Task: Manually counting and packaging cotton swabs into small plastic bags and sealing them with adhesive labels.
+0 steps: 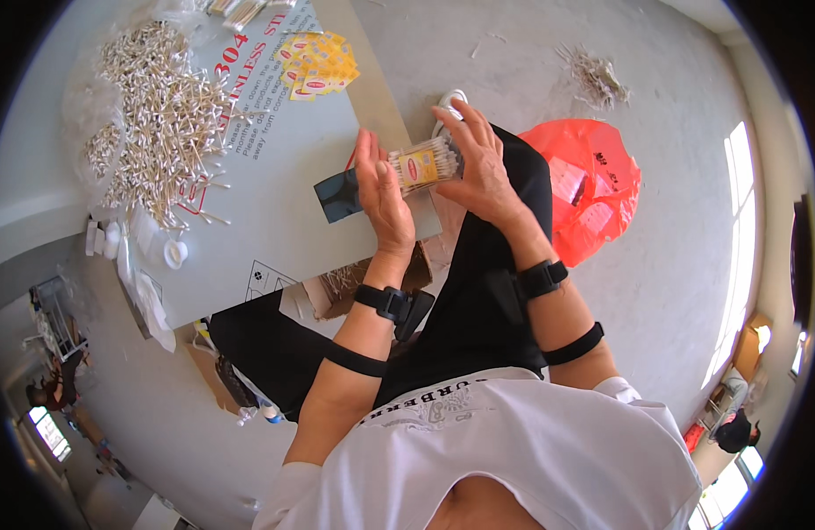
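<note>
Between my two hands is a clear pack of cotton swabs (416,166) with a yellow label, lying sideways over the table's edge. My left hand (385,196) is at the pack's left end, its fingers straight and its thumb against the pack. At the other end, the fingers of my right hand (482,172) curve around the pack. A dark flat rectangular piece (339,196) lies on the table (275,212) beside my left hand. Loose cotton swabs (165,106) form a big heap on the table's left side. Several yellow label cards (319,64) are spread near its far edge.
A red plastic bag (593,208) sits on the floor to the right. Pale scraps (597,78) lie on the floor beyond. Below the table is an open cardboard box (337,291) with loose swabs. A small round white container (174,254) stands at the table's left.
</note>
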